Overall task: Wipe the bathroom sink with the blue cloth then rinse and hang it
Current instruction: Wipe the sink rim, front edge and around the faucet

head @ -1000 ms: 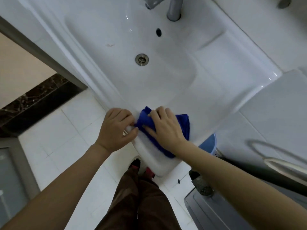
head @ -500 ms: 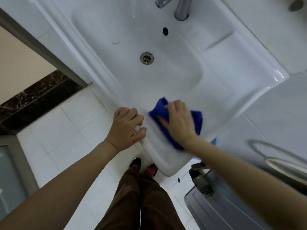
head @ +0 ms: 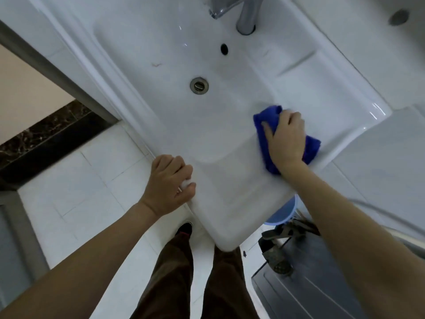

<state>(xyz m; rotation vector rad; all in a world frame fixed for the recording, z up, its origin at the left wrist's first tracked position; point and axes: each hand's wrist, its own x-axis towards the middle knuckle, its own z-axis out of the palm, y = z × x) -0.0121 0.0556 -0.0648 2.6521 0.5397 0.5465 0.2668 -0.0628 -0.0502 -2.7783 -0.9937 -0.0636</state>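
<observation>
The white sink (head: 230, 196) fills the upper middle of the head view, with its drain (head: 199, 85) in the basin and a chrome faucet (head: 246, 17) at the top. My right hand (head: 285, 141) lies on the bunched blue cloth (head: 264, 122) on the flat right ledge beside the basin, fingers curled over the cloth's far edge. Part of the cloth sticks out from under the palm toward the sink's outer rim. My left hand (head: 167, 183) grips the sink's front edge, fingers curled round it.
A small reddish mark (head: 156, 64) sits on the basin's left slope. Below the sink are a blue bucket (head: 282, 212), a dark sandal (head: 278, 261) and a grey panel (head: 310, 286). A door frame (head: 57, 72) runs along the left, above white floor tiles.
My right hand has slid the blue cloth from the front edge near the left hand to the right ledge beside the basin. The left hand stays on the front edge.
</observation>
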